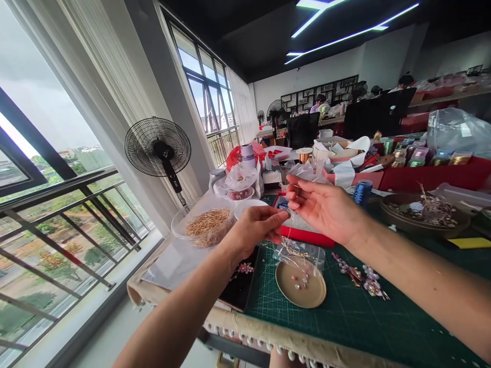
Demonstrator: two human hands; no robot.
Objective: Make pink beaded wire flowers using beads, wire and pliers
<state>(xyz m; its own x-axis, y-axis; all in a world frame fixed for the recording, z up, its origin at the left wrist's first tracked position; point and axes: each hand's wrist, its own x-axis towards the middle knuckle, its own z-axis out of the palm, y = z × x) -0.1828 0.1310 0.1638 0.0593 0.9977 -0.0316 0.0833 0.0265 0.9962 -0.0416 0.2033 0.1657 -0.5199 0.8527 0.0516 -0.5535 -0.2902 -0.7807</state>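
My left hand (259,225) is closed in a pinch above the cutting mat, with a small, thin piece at its fingertips that I cannot make out. Just beside it, my right hand (326,207) has its fingers curled together; whatever they hold is too small or hidden. Below both hands, a tan oval dish (282,289) carries a few pink and pale beads (301,282). A clear plastic bag (316,258) with gold beaded strands overlaps its far rim. Pink flower ornaments (371,281) lie on the mat to the right, and another pink flower piece (245,268) rests on a dark tablet-like slab (240,291).
A clear tub of gold pins (209,225) stands at the left. Behind my hands is a red-edged tray (314,236). A blue thread spool (361,193), a brown bowl of twiggy pieces (425,214) and a red box of spools (441,173) stand rightward. A fan (158,145) is by the window.
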